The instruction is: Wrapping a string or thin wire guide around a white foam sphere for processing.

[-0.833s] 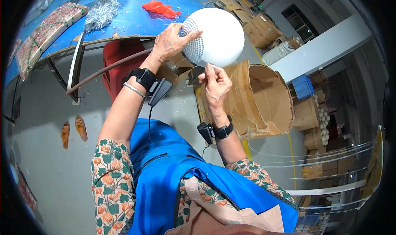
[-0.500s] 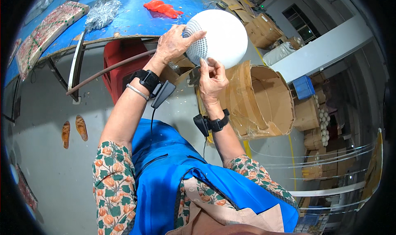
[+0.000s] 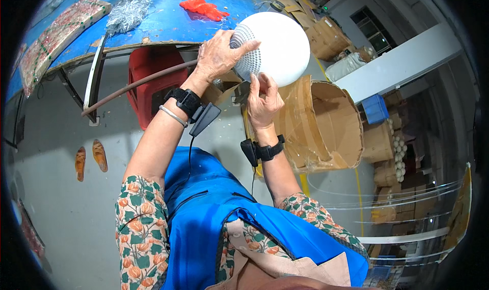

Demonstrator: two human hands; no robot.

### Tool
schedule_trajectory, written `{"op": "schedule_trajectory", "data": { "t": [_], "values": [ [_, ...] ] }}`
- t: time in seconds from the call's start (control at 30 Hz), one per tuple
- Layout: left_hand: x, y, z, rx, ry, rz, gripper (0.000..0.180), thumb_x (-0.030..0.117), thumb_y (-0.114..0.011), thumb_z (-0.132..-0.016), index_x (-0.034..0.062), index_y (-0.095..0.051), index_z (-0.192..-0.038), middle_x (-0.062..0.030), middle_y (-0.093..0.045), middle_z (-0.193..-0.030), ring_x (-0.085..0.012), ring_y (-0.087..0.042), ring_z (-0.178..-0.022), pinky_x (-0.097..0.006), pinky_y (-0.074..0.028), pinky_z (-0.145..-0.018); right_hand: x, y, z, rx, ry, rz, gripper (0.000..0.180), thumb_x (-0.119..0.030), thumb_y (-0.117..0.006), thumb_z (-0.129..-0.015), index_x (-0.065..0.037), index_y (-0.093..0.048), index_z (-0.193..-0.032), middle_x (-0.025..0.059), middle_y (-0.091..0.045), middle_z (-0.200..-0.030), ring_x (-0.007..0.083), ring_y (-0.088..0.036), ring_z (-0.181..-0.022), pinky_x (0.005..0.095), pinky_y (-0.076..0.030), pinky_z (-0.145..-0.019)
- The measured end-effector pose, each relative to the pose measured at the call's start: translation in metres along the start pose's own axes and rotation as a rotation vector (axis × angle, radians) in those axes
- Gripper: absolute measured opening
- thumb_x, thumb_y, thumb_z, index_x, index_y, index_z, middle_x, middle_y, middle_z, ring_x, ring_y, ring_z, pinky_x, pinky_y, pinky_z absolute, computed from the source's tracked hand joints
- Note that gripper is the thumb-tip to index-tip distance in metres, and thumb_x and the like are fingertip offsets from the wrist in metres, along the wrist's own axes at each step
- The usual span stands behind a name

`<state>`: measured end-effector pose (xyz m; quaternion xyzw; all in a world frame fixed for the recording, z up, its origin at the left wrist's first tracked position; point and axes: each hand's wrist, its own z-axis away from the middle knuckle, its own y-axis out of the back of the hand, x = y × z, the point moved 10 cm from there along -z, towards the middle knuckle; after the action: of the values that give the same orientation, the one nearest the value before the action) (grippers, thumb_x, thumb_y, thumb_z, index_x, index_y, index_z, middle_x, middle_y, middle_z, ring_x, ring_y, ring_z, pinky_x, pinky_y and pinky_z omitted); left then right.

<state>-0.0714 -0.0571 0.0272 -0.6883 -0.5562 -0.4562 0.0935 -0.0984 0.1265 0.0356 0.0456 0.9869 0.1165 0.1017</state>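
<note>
White globe (image 3: 280, 45) is gripped by the left hand (image 3: 216, 58) across its perforated end. The right hand (image 3: 262, 101) pinches its near underside, where its fingertips and the globe's opening are hidden.

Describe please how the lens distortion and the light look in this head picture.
Head view: strong fisheye, so the blue table edge curves and black corners frame the image; even light, sharp focus on the left hand, right hand and white ball; its top looks slightly overexposed.
</note>
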Motion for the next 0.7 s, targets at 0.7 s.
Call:
{"op": "schedule_trajectory", "data": {
  "t": [0.7],
  "values": [
    [-0.018, 0.000, 0.000, 0.008, 0.027, -0.036, 0.077, 0.060, -0.054, -0.074, -0.0005, -0.044, -0.121, -0.0151, -0.054, -0.109, -0.0254, -0.057, -0.089, -0.034, -0.044, -0.078, 0.006, -0.007, 0.017, 0.016, 0.031, 0.059, 0.009, -0.007, -0.064, -0.075, -0.004, -0.057, -0.079, 0.0059, -0.056, -0.058, 0.0217, -0.054, -0.048, 0.0312, -0.041, -0.047]
  ]
}}
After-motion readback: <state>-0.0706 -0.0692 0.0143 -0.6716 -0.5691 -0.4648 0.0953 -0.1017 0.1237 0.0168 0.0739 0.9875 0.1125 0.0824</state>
